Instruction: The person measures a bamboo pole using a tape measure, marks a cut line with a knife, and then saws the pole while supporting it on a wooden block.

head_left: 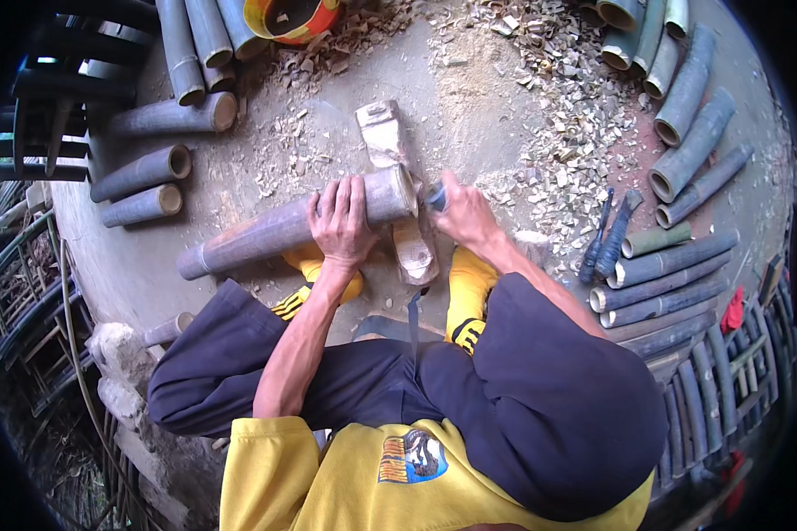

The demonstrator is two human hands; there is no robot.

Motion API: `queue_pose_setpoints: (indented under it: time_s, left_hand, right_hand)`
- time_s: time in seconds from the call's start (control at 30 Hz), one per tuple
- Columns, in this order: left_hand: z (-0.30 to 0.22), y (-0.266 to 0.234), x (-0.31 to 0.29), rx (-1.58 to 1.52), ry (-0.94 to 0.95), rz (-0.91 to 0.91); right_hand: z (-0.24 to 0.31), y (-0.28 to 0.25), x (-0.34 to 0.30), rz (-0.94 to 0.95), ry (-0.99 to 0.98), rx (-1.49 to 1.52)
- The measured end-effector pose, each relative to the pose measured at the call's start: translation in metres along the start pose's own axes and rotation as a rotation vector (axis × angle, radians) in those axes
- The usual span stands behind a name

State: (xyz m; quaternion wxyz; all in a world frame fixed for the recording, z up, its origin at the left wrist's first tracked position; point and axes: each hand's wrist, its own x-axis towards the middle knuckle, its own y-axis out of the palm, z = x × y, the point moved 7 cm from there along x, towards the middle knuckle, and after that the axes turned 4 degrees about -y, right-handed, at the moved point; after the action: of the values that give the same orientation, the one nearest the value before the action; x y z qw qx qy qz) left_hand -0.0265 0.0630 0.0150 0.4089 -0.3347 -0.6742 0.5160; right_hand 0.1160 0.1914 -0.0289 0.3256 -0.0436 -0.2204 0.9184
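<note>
A thick grey-brown bamboo tube (pixel 266 232) lies slanted in front of me, its right end resting on a worn wooden block (pixel 413 252). My left hand (pixel 341 221) is wrapped over the top of the tube near that end, fingers pressing on it. Beside the tube's cut end, my right hand (pixel 467 212) is closed in a fist around a dark blue-grey handle (pixel 436 196). What that handle belongs to is mostly hidden by the fist and the tube. The block stretches away from me between my feet, in yellow socks (pixel 471 288).
Cut bamboo tubes (pixel 142 173) lie at the left, and several more (pixel 686 164) at the right. Two dark wrapped tools (pixel 618 232) lie right of me. Wood chips (pixel 567 124) cover the far floor near an orange-yellow bucket (pixel 299 34). A rough rock (pixel 119 363) stands left.
</note>
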Motion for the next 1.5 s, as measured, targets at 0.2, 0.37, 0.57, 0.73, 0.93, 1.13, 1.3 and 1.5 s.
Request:
queue_pose_setpoints:
  time_s: [0.2, 0.37, 0.57, 0.73, 0.93, 1.13, 1.3, 1.5]
  left_hand:
    - [0.003, 0.004, -0.004, 0.084, 0.004, -0.035]
    - [-0.009, -0.002, 0.003, 0.063, 0.043, -0.103]
    - [0.005, 0.007, 0.033, -0.148, -0.01, 0.454]
    - [0.018, 0.015, 0.027, -0.232, -0.031, 0.637]
    - [0.008, 0.011, 0.031, -0.185, -0.036, 0.517]
    - [0.01, 0.004, 0.02, -0.161, -0.045, 0.324]
    - [0.005, 0.003, 0.028, -0.155, -0.034, 0.328]
    - [0.011, 0.004, 0.016, -0.063, -0.022, 0.257]
  right_hand:
    - [0.042, -0.008, 0.009, 0.057, 0.024, 0.079]
    - [-0.051, 0.017, -0.014, 0.283, 0.552, 0.145]
    - [-0.023, 0.001, 0.009, 0.366, 0.382, -0.158]
    - [0.073, -0.027, 0.017, -0.035, -0.007, -0.034]
    - [0.02, 0.004, 0.007, 0.229, 0.098, -0.317]
    - [0.082, -0.023, 0.012, -0.13, -0.141, -0.097]
    - [-0.011, 0.015, 0.005, 0.35, 0.243, -0.447]
    - [0.091, -0.027, 0.024, -0.145, -0.147, -0.059]
